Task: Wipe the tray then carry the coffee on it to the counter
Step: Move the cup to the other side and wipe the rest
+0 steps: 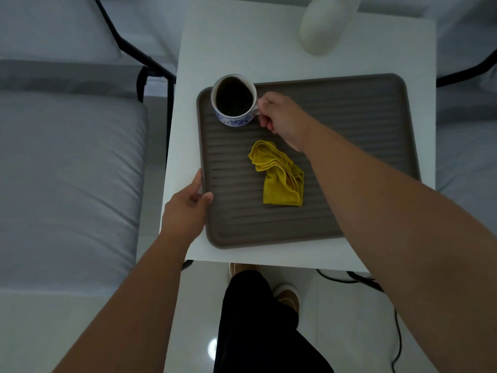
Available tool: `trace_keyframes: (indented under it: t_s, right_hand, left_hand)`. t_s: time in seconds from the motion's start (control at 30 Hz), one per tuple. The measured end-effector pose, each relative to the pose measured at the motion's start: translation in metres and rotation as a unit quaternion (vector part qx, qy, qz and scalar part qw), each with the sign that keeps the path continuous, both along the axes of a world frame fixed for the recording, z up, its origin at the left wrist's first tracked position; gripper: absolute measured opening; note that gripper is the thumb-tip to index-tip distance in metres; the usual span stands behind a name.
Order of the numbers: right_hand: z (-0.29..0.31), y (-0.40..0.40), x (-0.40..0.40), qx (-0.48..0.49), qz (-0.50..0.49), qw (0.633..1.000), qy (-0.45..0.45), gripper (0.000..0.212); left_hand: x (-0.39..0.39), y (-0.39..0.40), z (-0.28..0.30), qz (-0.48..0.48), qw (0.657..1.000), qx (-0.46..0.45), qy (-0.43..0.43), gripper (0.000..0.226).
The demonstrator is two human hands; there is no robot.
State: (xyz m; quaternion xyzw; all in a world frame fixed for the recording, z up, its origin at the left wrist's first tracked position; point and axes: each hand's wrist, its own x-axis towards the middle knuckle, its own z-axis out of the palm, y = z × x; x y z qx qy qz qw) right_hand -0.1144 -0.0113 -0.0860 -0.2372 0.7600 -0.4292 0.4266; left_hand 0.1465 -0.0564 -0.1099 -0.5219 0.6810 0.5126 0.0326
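Two hands: both busy at the tray, well apart from each other.
Left hand [188, 208]: at the tray's left edge, thumb curled over the rim and fingers tucked along the side, gripping it.
Right hand [279, 117]: reaching across the tray, fingers curled round the cup's handle.
Cup [234, 101]: white with a blue pattern, upright over the tray's far-left corner, right by the rim; whether its base is down I cannot tell.
Coffee [234, 97]: dark, filling the cup close to the brim.
Tray [349, 125]: brown, ribbed, with a raised rim, lying flat on the white surface [242, 49].
Cloth [279, 175]: yellow, crumpled, lying loose inside the tray near the middle, just beneath the right wrist, touched by neither hand.
Far side: a pale rounded object [325, 22] stands on the surface beyond the tray.
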Motion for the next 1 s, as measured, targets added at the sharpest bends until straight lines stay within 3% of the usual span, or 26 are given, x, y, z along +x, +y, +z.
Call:
trace_keyframes:
  t_s: [0.47,1.0]
  right_hand:
    - [0.015,0.070,-0.034,-0.080,-0.103,0.991,-0.026,0.033]
    - [0.010,0.186,-0.074,-0.015,-0.242,0.970,-0.032,0.032]
  left_hand:
    - [0.003,-0.002,-0.005,0.014,0.999,0.022,0.031,0.055]
    - [0.000,-0.001,-0.003,0.034,0.997,0.040,0.048,0.055]
